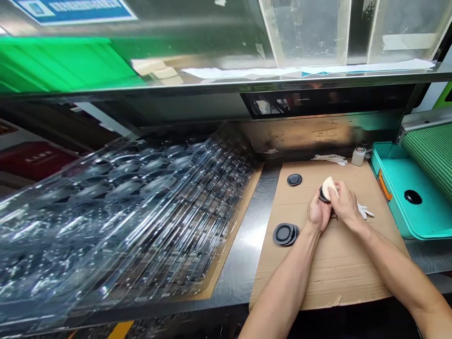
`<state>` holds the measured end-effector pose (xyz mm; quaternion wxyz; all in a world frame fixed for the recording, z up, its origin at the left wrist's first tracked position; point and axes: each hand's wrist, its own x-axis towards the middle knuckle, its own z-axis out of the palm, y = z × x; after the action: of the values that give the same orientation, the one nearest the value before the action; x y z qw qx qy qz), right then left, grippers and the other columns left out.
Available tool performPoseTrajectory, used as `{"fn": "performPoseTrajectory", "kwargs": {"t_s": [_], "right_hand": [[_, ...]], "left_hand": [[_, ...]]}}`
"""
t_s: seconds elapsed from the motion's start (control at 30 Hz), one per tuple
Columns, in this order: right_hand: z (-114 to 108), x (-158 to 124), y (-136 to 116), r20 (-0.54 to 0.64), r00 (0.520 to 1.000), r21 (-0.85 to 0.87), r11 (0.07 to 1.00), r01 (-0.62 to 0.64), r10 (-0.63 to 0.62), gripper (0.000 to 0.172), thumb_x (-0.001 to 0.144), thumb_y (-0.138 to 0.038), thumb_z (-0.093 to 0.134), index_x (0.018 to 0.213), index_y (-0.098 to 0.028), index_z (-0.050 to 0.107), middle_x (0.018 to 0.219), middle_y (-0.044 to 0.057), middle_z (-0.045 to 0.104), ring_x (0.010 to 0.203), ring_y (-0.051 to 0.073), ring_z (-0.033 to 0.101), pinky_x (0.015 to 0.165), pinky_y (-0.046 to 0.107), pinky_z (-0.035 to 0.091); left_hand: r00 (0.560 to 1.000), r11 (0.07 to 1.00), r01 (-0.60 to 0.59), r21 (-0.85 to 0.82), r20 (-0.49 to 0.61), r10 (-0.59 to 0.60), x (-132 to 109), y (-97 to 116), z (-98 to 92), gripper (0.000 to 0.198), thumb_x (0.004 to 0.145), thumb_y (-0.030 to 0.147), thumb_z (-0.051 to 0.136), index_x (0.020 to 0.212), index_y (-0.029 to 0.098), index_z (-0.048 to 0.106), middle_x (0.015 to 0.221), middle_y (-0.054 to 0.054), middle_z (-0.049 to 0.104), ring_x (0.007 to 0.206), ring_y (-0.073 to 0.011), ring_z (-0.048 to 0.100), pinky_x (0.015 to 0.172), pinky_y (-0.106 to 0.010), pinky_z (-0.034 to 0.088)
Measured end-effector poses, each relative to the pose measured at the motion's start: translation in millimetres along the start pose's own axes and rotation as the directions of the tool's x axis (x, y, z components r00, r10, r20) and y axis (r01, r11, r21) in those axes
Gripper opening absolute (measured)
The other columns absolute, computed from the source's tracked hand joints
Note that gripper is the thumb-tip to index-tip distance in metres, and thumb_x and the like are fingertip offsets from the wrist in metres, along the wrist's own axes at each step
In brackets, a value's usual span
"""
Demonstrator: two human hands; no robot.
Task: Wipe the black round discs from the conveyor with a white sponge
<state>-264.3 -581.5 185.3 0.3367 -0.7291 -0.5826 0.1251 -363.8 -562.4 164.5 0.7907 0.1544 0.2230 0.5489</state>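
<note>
Both my hands meet over a sheet of brown cardboard [328, 263]. My left hand [318, 214] is closed around a black round disc [322, 194]. My right hand [344, 205] is closed on a small cream-coloured pad [329, 187] and presses it against that disc. A short stack of black discs [285, 234] lies just left of my left wrist. One single black disc [294, 179] lies farther back on the cardboard.
A tall slanted stack of clear plastic blister trays [116, 212] fills the left. At right stands a teal tray [416, 221] holding one black disc [413, 197], beside a green conveyor belt [434, 150]. A small white bottle [358, 155] and white gloves [330, 159] lie behind.
</note>
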Motion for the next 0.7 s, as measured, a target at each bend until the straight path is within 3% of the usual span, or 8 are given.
{"fn": "performPoseTrajectory", "kwargs": {"t_s": [0.07, 0.2, 0.3, 0.37, 0.47, 0.6, 0.7], "right_hand": [[-2, 2, 2, -0.035, 0.999, -0.016, 1.0, 0.011, -0.012, 0.038, 0.101, -0.043, 0.05, 0.131, -0.021, 0.061, 0.098, 0.009, 0.078, 0.086, 0.028, 0.073, 0.073, 0.033, 0.048], [-1, 1, 4, 0.024, 0.985, -0.08, 0.982, 0.171, -0.17, 0.04, 0.102, -0.042, 0.051, 0.136, -0.025, 0.061, 0.11, 0.009, 0.079, 0.091, 0.028, 0.075, 0.077, 0.033, 0.051], [-2, 0, 3, 0.007, 0.99, -0.156, 0.978, 0.141, -0.141, 0.042, 0.104, -0.038, 0.048, 0.141, -0.022, 0.06, 0.116, 0.012, 0.078, 0.095, 0.028, 0.075, 0.08, 0.033, 0.052], [-3, -2, 0, 0.057, 0.986, -0.185, 0.969, 0.165, -0.157, 0.044, 0.105, -0.037, 0.046, 0.144, -0.021, 0.058, 0.118, 0.012, 0.077, 0.099, 0.028, 0.075, 0.082, 0.033, 0.053], [-3, -6, -6, 0.178, 0.967, -0.248, 0.943, 0.224, -0.183, 0.044, 0.106, -0.035, 0.043, 0.145, -0.021, 0.058, 0.12, 0.012, 0.077, 0.099, 0.027, 0.075, 0.082, 0.033, 0.053], [-3, -9, -11, 0.163, 0.981, -0.359, 0.92, 0.158, -0.105, 0.048, 0.109, -0.036, 0.035, 0.151, -0.021, 0.053, 0.122, 0.013, 0.075, 0.1, 0.027, 0.074, 0.084, 0.033, 0.054], [-1, -11, -11, 0.232, 0.961, -0.374, 0.899, 0.229, -0.148, 0.051, 0.11, -0.036, 0.032, 0.156, -0.023, 0.047, 0.123, 0.012, 0.075, 0.098, 0.026, 0.074, 0.084, 0.033, 0.053]], "left_hand": [[1.0, 1.0, -0.022, 0.011, 0.003, 0.021, 1, -1, -0.4, 0.034, 0.107, 0.03, 0.042, 0.122, 0.016, 0.069, 0.125, -0.011, 0.075, 0.125, -0.0224, 0.067, 0.112, -0.038, 0.05], [0.997, 0.997, -0.058, 0.054, -0.046, 0.061, 3, -3, -2.4, 0.03, 0.105, 0.028, 0.048, 0.119, 0.014, 0.071, 0.122, -0.012, 0.076, 0.125, -0.0212, 0.067, 0.112, -0.035, 0.049], [0.994, 0.991, -0.105, 0.082, 0.01, 0.105, 6, -5, -6.8, 0.026, 0.103, 0.028, 0.054, 0.117, 0.015, 0.071, 0.127, -0.013, 0.074, 0.126, -0.0221, 0.067, 0.111, -0.037, 0.05], [0.991, 0.986, -0.131, 0.102, 0.022, 0.129, 8, -5, -11.4, 0.024, 0.102, 0.029, 0.057, 0.116, 0.016, 0.071, 0.127, -0.012, 0.074, 0.126, -0.0226, 0.066, 0.112, -0.038, 0.05], [0.99, 0.981, -0.138, 0.138, 0.014, 0.137, 12, -5, -18.9, 0.025, 0.098, 0.033, 0.063, 0.114, 0.016, 0.071, 0.126, -0.013, 0.074, 0.129, -0.0239, 0.065, 0.115, -0.04, 0.047], [0.979, 0.963, -0.202, 0.176, 0.006, 0.204, 18, -5, -26.0, 0.03, 0.097, 0.037, 0.065, 0.118, 0.017, 0.071, 0.134, -0.013, 0.071, 0.132, -0.0252, 0.063, 0.116, -0.042, 0.046], [0.98, 0.967, -0.19, 0.171, -0.033, 0.198, 20, -5, -29.3, 0.027, 0.097, 0.038, 0.065, 0.112, 0.017, 0.071, 0.125, -0.014, 0.074, 0.126, -0.0248, 0.066, 0.114, -0.043, 0.048]]}}
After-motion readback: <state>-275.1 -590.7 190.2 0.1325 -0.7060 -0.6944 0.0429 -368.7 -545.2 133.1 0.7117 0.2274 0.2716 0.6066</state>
